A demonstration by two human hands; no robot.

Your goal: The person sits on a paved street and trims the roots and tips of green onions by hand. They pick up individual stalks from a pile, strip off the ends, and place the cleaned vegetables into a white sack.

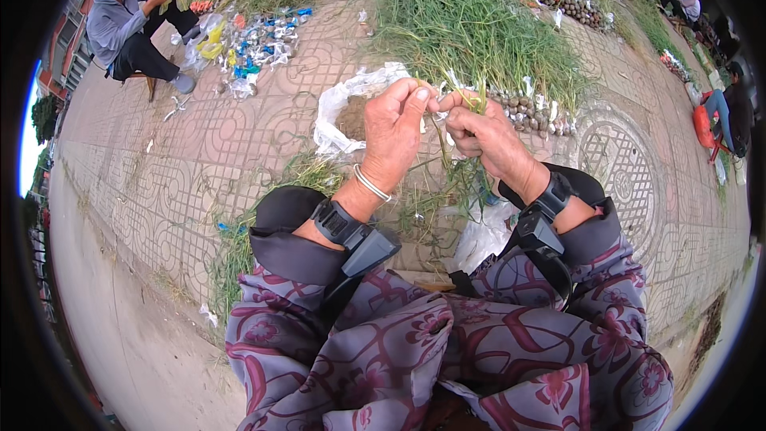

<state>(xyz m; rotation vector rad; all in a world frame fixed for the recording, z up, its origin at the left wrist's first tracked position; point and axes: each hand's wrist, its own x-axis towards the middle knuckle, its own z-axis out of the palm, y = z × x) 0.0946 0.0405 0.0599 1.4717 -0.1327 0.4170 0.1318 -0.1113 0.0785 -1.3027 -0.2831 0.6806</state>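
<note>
My left hand [392, 131], with a white bangle at the wrist, is raised in front of me. Its thumb and forefinger pinch together, and a bit of green stem shows at their tips. Close beside it, my right hand [491, 134] is closed around thin green plant stems [480, 96]. Leafy lower parts [467, 179] hang below the hands; exactly where they join the held stems is hidden. Behind my left hand, an open white plastic bag [332, 114] holds brown soil [352, 120]. Small wrapped root balls [526, 112] lie in rows beyond my right hand.
A large heap of cut green plants [455, 24] covers the paving ahead. A round manhole cover [622, 173] lies right. Clear plastic [485, 236] sits between my knees. A seated person [128, 24] handles a yellow bag near scattered wrapped bundles [263, 42]. More people sit far right.
</note>
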